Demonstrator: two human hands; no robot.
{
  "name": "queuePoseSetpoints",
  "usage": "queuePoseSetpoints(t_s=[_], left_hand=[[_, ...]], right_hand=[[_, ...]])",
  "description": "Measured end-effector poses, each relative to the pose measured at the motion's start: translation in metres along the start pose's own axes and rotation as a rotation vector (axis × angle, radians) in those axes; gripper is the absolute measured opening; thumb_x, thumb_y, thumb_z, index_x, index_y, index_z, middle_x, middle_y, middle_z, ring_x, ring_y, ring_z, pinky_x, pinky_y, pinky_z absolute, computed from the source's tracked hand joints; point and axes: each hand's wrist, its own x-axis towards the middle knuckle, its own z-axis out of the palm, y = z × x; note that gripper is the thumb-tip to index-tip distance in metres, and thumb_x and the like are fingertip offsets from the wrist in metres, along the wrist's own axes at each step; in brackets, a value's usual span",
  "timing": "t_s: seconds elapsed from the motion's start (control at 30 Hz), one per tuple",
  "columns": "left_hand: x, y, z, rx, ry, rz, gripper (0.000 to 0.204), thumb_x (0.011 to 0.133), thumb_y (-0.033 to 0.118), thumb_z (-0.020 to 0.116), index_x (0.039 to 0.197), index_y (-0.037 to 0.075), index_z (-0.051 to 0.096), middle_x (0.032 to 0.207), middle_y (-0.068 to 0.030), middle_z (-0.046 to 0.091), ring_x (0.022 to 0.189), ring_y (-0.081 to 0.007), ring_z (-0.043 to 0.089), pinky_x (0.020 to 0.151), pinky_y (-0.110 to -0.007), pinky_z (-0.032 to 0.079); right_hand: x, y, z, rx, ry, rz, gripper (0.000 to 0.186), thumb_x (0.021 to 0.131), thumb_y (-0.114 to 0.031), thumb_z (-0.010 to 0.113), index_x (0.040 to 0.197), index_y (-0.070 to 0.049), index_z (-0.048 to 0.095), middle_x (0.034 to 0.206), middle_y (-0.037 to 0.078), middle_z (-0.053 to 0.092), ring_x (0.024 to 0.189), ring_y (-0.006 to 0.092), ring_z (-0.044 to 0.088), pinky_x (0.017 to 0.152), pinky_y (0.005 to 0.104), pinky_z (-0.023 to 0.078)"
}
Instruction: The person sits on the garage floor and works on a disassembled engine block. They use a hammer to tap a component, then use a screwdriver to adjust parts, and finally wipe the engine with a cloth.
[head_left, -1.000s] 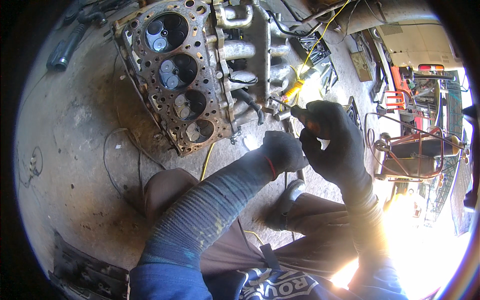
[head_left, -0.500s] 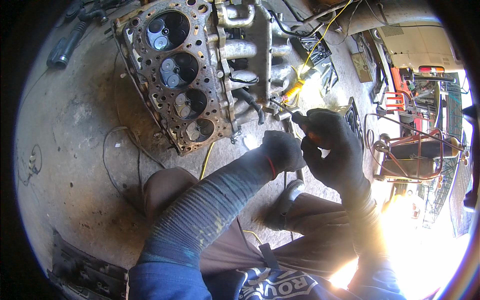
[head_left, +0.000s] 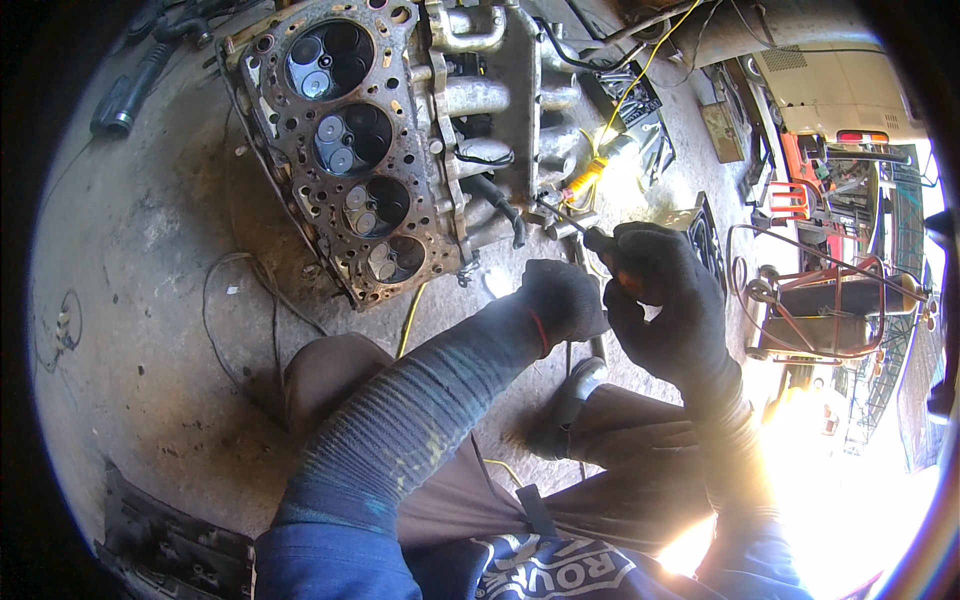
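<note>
My right hand [head_left: 650, 290], in a dark glove, is closed round a tool [head_left: 600, 240] with a thin shaft, a dark grip and some orange. The shaft slants up-left toward metal pipe fittings beside the intake manifold [head_left: 480, 95]. My left hand [head_left: 560, 300], also gloved, is a fist just left of it; what it holds is hidden, with dark rods or hoses beneath. Above my hands lies a rusty cylinder head [head_left: 287, 130] with four round chambers, joined to the manifold. A yellow work light [head_left: 590, 178] shines by the shaft's far end.
An open socket case [head_left: 630, 105] lies upper right, a black hose [head_left: 140, 95] upper left, a dark panel [head_left: 170, 530] lower left. Cables [head_left: 240, 255] trail on the concrete floor. A wheeled trolley [head_left: 820, 300] stands at the right, with red chairs [head_left: 790, 200] behind.
The view has shifted very slightly. My right hand and its tool have moved a little downward; my left hand stays clenched in about the same place.
</note>
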Motion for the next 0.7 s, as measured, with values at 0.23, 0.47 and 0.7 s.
queuePoseSetpoints(t_s=[0.23, 0.47, 0.7], left_hand=[[-0.0015, 0.0050, -0.0067, 0.021, -0.039, -0.025, 0.049, 0.086, 0.057, 0.069, 0.096, 0.011, 0.084, 0.092, -0.0145, 0.080, 0.087, -0.0334, 0.078, 0.077, -0.050, 0.058], [-0.0012, 0.0039, -0.0045, 0.005, -0.048, -0.037, 0.054, 0.087, 0.062, 0.068, 0.097, 0.010, 0.084, 0.096, -0.0161, 0.080, 0.091, -0.0334, 0.078, 0.078, -0.051, 0.058], [-0.0006, 0.0050, -0.0036, -0.003, -0.031, -0.030, 0.054, 0.087, 0.062, 0.069, 0.097, 0.010, 0.084, 0.096, -0.0165, 0.080, 0.091, -0.0338, 0.078, 0.079, -0.051, 0.057]], right_hand=[[-0.0064, 0.0019, -0.0007, 0.029, 0.029, 0.017, 0.042, 0.078, 0.002, 0.077, 0.119, -0.007, 0.071, 0.117, 0.017, 0.071, 0.104, 0.0384, 0.073, 0.089, 0.0428, 0.059], [-0.0098, 0.0050, 0.0025, 0.102, 0.103, 0.055, 0.045, 0.078, 0.004, 0.077, 0.121, -0.007, 0.071, 0.115, 0.017, 0.072, 0.102, 0.0370, 0.075, 0.088, 0.0412, 0.060], [-0.0092, 0.0063, 0.0007, 0.044, 0.078, 0.017, 0.044, 0.078, 0.004, 0.077, 0.120, -0.005, 0.070, 0.115, 0.018, 0.072, 0.103, 0.0372, 0.075, 0.088, 0.0393, 0.060]])
